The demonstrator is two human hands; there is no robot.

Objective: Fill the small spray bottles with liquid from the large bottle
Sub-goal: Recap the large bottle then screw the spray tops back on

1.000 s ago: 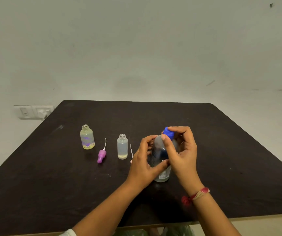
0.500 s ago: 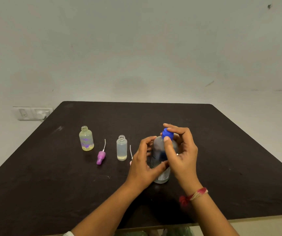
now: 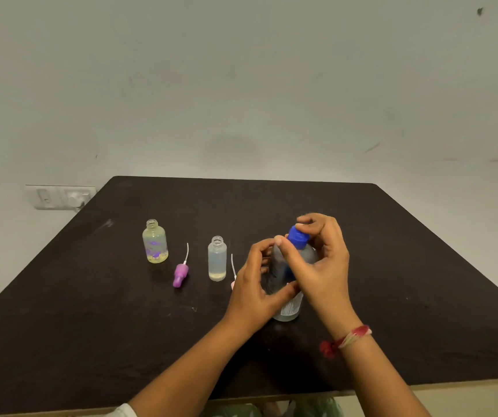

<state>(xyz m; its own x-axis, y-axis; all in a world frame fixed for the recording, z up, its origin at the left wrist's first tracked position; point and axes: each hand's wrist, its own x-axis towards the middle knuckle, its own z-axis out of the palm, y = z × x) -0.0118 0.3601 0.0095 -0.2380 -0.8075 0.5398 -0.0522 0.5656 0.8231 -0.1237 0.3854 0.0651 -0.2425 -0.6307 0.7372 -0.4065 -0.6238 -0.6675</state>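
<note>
The large clear bottle [image 3: 289, 308] stands upright near the table's middle. My left hand [image 3: 256, 291] grips its body from the left. My right hand [image 3: 321, 263] pinches its blue cap [image 3: 297, 236] between thumb and fingers. To the left stand two small open spray bottles: a clear one [image 3: 217, 262] with a little liquid at the bottom, and a yellowish one [image 3: 155, 241] with purple print. A purple spray head [image 3: 180, 273] with its tube lies between them. A pink spray head [image 3: 233, 283] lies mostly hidden behind my left hand.
The dark table [image 3: 91, 326] reaches to the wall; its near edge runs below my forearms. A wall socket plate [image 3: 61, 197] sits beyond the left edge. A red thread band [image 3: 347, 340] circles my right wrist.
My right hand's fingers have shifted around the blue cap, thumb now on its left side. The left hand keeps its hold on the bottle body. The small bottles have not moved.
</note>
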